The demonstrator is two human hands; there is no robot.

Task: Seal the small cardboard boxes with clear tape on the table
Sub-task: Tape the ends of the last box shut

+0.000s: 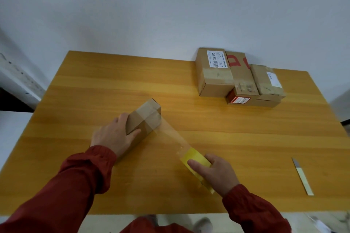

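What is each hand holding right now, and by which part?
The left hand grips the small cardboard box by its near end; the right hand holds the tape roll, thumb on its outer face.

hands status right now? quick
Left hand: closed, gripping the small cardboard box.
Right hand: closed, gripping the tape roll.

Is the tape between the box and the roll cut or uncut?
Uncut: a clear strip runs unbroken from the box, held by the left hand, to the roll in the right hand.
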